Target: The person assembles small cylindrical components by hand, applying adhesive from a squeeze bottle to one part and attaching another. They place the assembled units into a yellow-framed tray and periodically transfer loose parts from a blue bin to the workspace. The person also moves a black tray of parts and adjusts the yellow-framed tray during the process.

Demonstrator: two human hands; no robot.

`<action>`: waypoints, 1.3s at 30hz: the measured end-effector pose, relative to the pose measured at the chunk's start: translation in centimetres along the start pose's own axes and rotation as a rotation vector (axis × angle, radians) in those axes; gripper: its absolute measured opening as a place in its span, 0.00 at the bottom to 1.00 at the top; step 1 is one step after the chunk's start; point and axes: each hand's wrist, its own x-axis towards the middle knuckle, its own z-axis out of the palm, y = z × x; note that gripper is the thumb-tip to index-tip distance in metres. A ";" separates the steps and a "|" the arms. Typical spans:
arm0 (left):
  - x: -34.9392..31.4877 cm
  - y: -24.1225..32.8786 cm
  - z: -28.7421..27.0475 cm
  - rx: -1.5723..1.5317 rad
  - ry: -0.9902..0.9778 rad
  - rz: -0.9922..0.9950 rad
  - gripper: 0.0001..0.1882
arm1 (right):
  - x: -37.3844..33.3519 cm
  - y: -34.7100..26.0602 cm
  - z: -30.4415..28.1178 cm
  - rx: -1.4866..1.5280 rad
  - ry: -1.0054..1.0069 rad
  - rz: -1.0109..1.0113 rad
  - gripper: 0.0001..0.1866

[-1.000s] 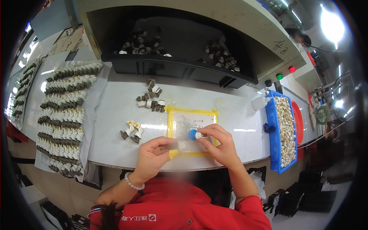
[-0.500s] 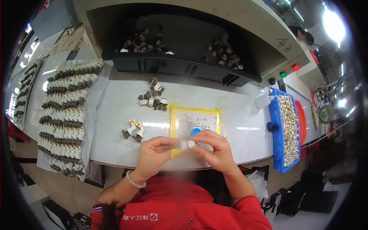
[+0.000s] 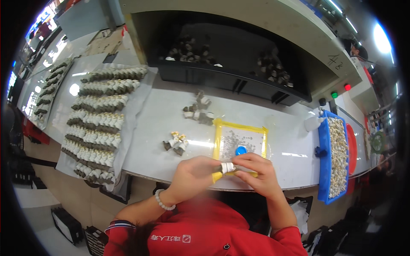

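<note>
Over the front edge of a yellow-taped mat (image 3: pixel 265 143), a small white figurine piece with a dark end (image 3: pixel 227 167) is pinched between both my hands. My left hand (image 3: pixel 193 178) is closed on its dark end, and my right hand (image 3: pixel 260 174) grips the white end with thumb and fingers. Just beyond the fingers, a round blue cap (image 3: pixel 241 151) sits on the mat, which is speckled with grey spots. Two white figurines with yellowish tops and dark bases (image 3: pixel 181 145) lie left of the mat. Several white-and-dark pieces (image 3: pixel 197 114) are clustered behind them.
Rows of white-and-dark figurines (image 3: pixel 98 119) cover a sheet at the left. A black tray (image 3: pixel 230 79) with more pieces sits under a machine hood at the back. To the right stand a white bottle (image 3: pixel 313 123) and a blue bin (image 3: pixel 323 170) full of small pale parts.
The whole scene has shifted rightward in the view. The figurine piece has been turned between my fingers, and its dark end now shows toward my left hand. Both hands keep hold of it.
</note>
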 end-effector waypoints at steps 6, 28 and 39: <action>-0.4 2.7 -6.8 0.762 0.522 0.448 0.14 | -3.0 1.9 -3.0 -0.141 0.324 0.100 0.13; -1.0 1.8 -6.0 1.232 0.327 0.464 0.21 | -7.0 5.7 -4.0 -0.266 0.442 0.238 0.10; -0.3 1.6 -6.8 1.094 0.299 0.443 0.15 | -6.2 4.9 -3.5 -0.166 0.458 0.233 0.09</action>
